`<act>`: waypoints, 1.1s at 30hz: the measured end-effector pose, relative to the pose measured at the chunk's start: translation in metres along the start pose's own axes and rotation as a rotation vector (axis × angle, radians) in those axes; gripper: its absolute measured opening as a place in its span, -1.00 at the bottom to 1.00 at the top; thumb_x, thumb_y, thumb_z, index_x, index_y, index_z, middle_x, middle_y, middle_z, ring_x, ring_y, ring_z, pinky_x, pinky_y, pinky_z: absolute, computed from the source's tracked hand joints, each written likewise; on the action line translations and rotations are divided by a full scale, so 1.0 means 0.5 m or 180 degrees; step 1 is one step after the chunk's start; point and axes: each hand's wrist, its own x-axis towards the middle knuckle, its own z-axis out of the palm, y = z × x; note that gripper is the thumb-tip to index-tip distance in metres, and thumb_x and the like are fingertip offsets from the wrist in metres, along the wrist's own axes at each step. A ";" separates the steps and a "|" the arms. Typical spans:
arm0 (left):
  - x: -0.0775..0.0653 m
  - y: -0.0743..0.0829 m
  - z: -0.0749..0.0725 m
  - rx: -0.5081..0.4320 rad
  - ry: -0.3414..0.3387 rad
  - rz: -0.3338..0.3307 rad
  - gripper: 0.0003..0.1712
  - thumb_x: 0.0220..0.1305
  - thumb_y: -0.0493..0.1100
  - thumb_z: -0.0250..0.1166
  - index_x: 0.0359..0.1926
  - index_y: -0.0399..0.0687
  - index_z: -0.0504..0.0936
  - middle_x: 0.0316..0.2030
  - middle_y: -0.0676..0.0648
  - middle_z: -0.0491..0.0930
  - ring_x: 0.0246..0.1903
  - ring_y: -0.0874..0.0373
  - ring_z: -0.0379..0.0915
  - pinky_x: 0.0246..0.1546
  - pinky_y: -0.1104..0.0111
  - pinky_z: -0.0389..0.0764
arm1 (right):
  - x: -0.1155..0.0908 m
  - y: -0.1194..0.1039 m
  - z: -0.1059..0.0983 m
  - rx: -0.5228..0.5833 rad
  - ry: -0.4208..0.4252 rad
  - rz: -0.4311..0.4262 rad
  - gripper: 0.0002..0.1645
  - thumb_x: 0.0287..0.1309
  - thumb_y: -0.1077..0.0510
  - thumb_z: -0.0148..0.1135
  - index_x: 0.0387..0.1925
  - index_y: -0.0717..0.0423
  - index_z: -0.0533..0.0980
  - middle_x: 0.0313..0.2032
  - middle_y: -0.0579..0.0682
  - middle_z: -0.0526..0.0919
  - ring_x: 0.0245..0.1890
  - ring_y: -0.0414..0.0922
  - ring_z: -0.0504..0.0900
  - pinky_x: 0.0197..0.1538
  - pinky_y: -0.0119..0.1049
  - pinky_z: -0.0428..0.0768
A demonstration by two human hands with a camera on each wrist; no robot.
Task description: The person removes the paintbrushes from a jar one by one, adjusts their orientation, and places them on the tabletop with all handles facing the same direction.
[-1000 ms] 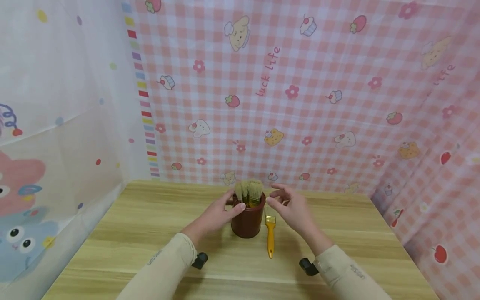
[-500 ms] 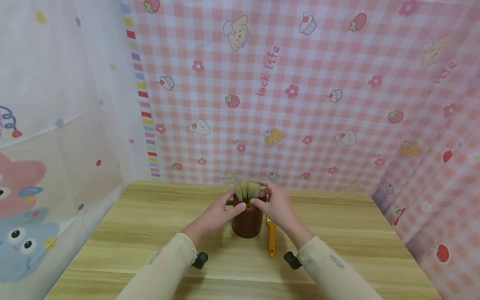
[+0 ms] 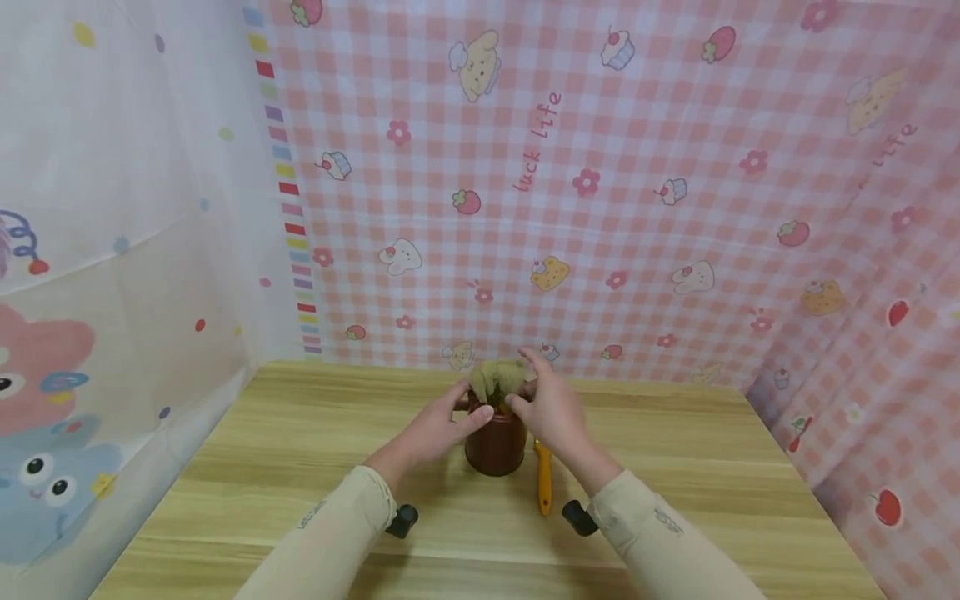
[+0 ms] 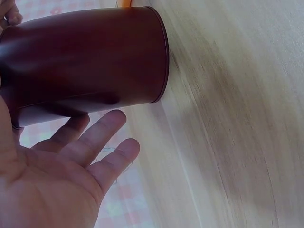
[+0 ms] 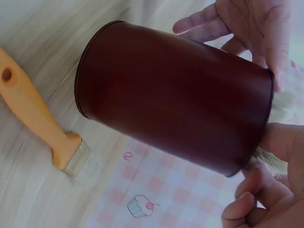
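Observation:
A dark red-brown cup (image 3: 496,446) stands upright on the table, with bushy pale bristles of paintbrushes (image 3: 497,377) poking out of its top. My left hand (image 3: 437,427) holds the cup at its left, thumb over the rim and fingers spread along the side, as the left wrist view shows. On the other side my right hand (image 3: 553,412) pinches at a paintbrush by the rim, its thumb in front of the bristles and its index finger raised. In the right wrist view, bristles (image 5: 271,161) show between thumb and curled fingers. The brush handles inside the cup are hidden.
An orange-handled paintbrush (image 3: 544,482) lies on the wooden table (image 3: 337,433) just right of the cup, its bristle end towards the back. Pink checked cloth (image 3: 480,167) hangs behind the table, and a white printed cloth (image 3: 150,208) at the left.
My right hand has moved left from beside the cup onto the bristles at its rim, then its index finger has lifted. The bristles have bunched and bent. The left hand stays in place.

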 end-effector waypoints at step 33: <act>0.000 -0.001 0.002 0.0041 0.0049 -0.0051 0.05 0.50 0.50 0.12 0.76 0.27 -0.07 0.59 -0.17 0.34 0.61 -0.18 0.22 0.54 -0.20 0.35 | 0.018 0.295 -0.142 0.0939 -0.1048 0.0971 -0.16 0.55 0.17 0.25 0.67 0.23 0.13 -0.12 0.13 0.79 -0.19 -0.08 0.76 -0.03 -0.10 0.77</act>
